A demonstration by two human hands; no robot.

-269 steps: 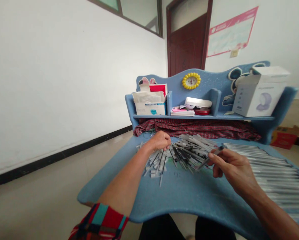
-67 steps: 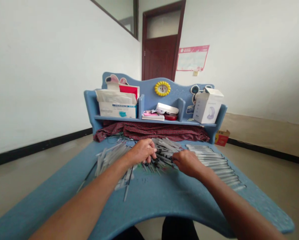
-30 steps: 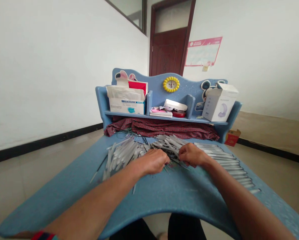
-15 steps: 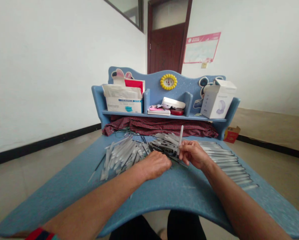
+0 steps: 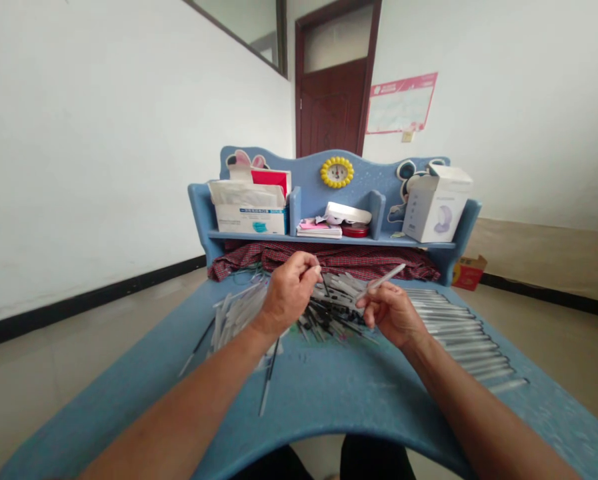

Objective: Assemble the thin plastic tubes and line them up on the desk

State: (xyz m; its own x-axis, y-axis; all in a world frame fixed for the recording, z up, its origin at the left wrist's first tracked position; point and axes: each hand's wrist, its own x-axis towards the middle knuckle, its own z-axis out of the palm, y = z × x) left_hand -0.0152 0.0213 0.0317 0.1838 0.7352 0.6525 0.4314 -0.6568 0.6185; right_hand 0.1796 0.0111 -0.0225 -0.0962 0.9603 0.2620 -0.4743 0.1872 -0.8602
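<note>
My right hand (image 5: pixel 391 315) is closed on a translucent pen barrel (image 5: pixel 389 275), which tilts up to the right. Raised over the middle of the desk, my left hand (image 5: pixel 293 288) pinches a thin dark pen refill (image 5: pixel 325 285) that points down from the fingertips. Below and between the hands spreads a pile of black-tipped pen parts (image 5: pixel 329 313). A heap of clear barrels (image 5: pixel 233 310) lies left of it, partly hidden by my left forearm. Finished-looking pens (image 5: pixel 471 337) lie side by side in a row to the right of my right hand.
One loose dark-and-clear refill (image 5: pixel 269 383) lies near the front of the blue desk (image 5: pixel 339 393), another (image 5: pixel 197 347) at its left. Behind the piles is a checked cloth (image 5: pixel 343 257). The shelf holds a mask box (image 5: pixel 251 219), a red tin (image 5: pixel 355 230) and a white box (image 5: pixel 437 207).
My left hand has lifted from the pile, moving up and left, now with a refill in its fingers. The barrel in my right hand has tipped from upright to slanting right.
</note>
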